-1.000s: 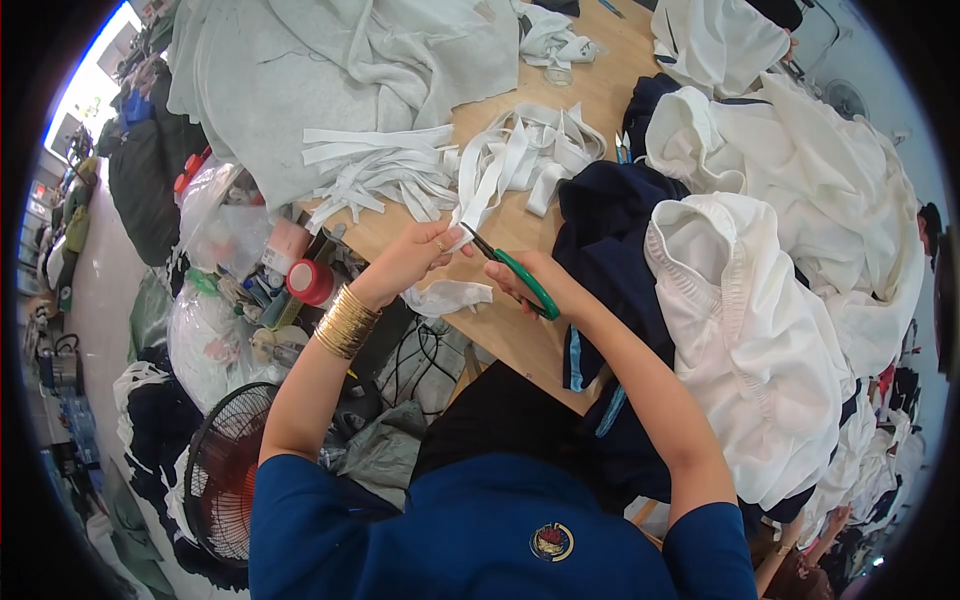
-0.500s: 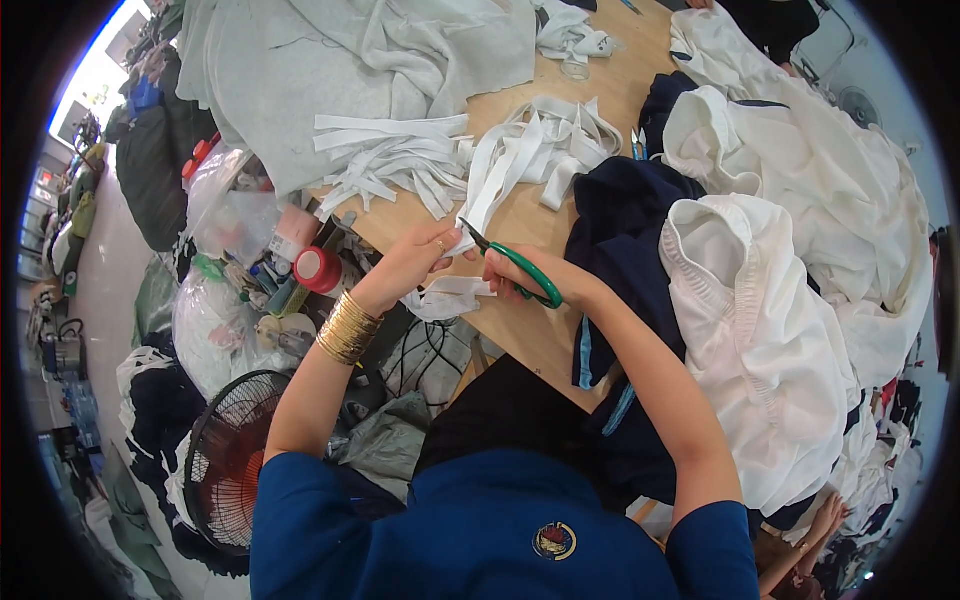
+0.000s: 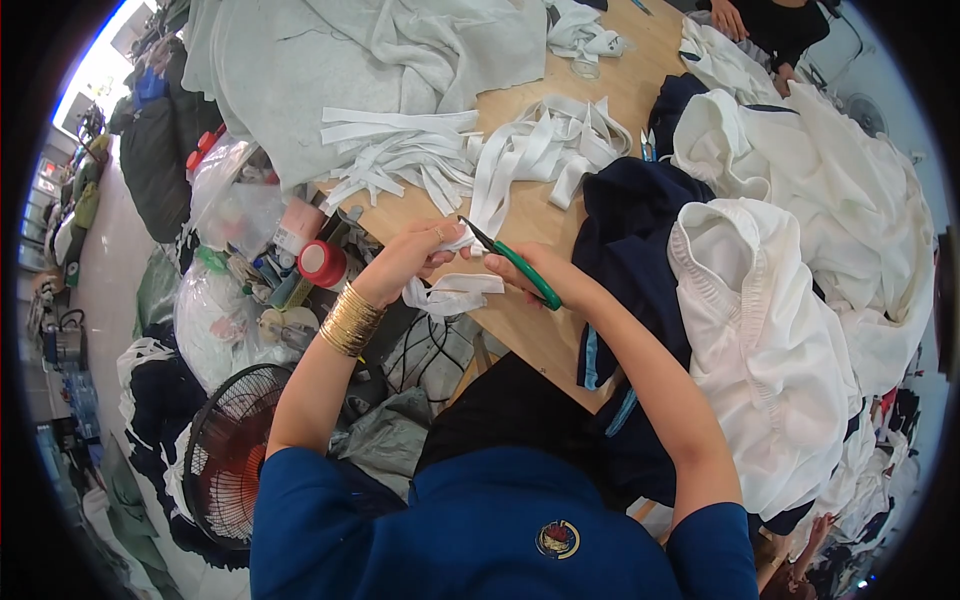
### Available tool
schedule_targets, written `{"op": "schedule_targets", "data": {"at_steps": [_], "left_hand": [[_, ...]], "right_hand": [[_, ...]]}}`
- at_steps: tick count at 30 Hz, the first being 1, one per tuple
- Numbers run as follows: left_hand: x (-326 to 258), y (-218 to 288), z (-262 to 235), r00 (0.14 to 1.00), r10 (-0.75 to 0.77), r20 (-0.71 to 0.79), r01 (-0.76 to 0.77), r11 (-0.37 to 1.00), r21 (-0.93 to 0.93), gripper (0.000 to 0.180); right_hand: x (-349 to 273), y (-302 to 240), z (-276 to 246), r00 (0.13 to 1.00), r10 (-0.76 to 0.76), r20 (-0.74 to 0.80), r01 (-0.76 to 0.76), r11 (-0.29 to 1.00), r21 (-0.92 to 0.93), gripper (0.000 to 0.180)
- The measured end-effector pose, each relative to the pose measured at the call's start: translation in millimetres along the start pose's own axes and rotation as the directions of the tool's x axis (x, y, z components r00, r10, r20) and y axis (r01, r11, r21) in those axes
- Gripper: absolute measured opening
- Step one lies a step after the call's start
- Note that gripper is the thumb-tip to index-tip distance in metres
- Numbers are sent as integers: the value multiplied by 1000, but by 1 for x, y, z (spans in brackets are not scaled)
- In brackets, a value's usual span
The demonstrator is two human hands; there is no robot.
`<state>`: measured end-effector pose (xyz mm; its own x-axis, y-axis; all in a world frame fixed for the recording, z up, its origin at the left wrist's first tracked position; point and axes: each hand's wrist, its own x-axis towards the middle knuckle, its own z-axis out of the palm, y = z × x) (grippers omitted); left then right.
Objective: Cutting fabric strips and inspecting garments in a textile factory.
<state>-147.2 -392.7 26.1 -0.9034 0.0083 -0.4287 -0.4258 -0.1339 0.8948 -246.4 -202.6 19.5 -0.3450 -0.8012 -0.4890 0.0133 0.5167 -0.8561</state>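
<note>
My left hand [image 3: 420, 250], with gold bangles at the wrist, is closed on the end of a white elastic strip [image 3: 488, 205] near the table edge. The strip runs up from there to a loose pile. My right hand [image 3: 525, 268] grips green-handled scissors [image 3: 537, 278], their handles pressed together. The dark blades lie across the strip beside my left fingertips; whether the strip is cut through, I cannot tell. Below the hands, a short white piece of band [image 3: 455, 295] hangs at the table's edge. Cut white strips [image 3: 400, 150] lie piled beyond my left hand.
White cloth [image 3: 370, 60] covers the table's far left. Navy garments [image 3: 635, 230] and white garments with gathered waists [image 3: 750, 320] heap on the right. Small thread snips [image 3: 648, 146] lie beside them. A floor fan [image 3: 235, 460] and plastic bags [image 3: 215, 320] stand at left. Another person [image 3: 775, 30] is at the far right.
The scissors' handles have come together and the blades have closed over the strip. Both hands stay nearly in place. The person at the far right shows more in view.
</note>
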Motion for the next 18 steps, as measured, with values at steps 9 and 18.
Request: {"op": "schedule_targets", "data": {"at_steps": [9, 18], "left_hand": [[-17, 79, -30, 967, 187, -176, -117, 931, 345, 33], [134, 106, -96, 896, 441, -47, -149, 398, 905, 32]], "right_hand": [[-21, 17, -7, 963, 56, -263, 11, 969, 248, 43], [-46, 0, -3, 939, -78, -336, 139, 977, 163, 45]]}}
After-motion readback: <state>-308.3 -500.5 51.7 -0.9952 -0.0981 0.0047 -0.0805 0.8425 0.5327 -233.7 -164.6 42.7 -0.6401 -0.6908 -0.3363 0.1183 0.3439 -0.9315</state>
